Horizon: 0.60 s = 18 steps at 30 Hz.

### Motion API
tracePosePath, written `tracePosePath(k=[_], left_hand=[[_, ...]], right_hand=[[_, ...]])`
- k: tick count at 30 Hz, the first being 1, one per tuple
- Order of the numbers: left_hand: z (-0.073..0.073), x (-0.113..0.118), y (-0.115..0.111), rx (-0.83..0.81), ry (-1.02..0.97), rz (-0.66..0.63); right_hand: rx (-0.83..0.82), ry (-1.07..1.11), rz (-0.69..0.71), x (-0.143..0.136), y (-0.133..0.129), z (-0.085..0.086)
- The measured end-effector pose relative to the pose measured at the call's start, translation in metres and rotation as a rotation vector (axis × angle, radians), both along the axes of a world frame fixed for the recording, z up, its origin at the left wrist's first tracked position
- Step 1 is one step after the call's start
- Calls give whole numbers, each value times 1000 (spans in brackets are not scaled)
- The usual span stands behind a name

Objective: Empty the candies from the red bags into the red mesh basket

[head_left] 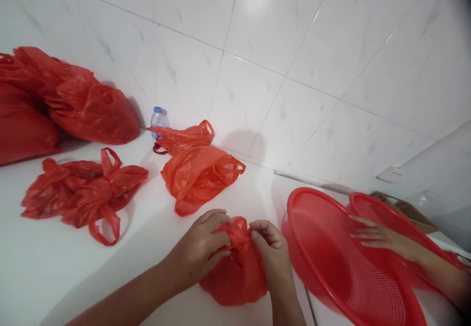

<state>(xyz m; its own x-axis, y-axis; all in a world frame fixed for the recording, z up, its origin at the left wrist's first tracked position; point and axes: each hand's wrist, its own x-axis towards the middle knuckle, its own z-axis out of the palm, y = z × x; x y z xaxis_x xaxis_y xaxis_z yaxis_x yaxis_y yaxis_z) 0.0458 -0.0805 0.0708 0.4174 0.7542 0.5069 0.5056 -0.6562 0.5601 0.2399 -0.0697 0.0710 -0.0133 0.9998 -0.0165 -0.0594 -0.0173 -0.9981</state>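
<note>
A small red plastic bag point(235, 274) sits on the white counter point(47, 267) right in front of me. My left hand point(200, 247) and my right hand point(274, 252) both pinch its knotted top from either side. To the right, a red perforated basket point(331, 262) leans on its edge, with another person's hand point(375, 237) resting on its rim.
More red bags lie on the counter: a crumpled one point(81, 191) at left, a filled one point(198, 176) in the middle, large full ones point(73, 100) at far left. A small water bottle point(159, 120) stands by the tiled wall. A second red basket point(390, 218) sits behind the first.
</note>
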Motion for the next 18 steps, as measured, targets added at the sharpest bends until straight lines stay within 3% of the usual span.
tracePosePath(k=[4,9,14,18], left_hand=[[-2,-14,-12,-63,39,-40],[0,-44,-31,-377,80,-167],[5,-62,-39,-764,139,-114],[9,-51,-30,-714,-3,-101]], right_hand=[[165,-254,-229,5,15,-18],[228,-555,-301,17,27,-43],[157,-559,-395,26,29,-49],[73,-410,-367,37,34,-50]])
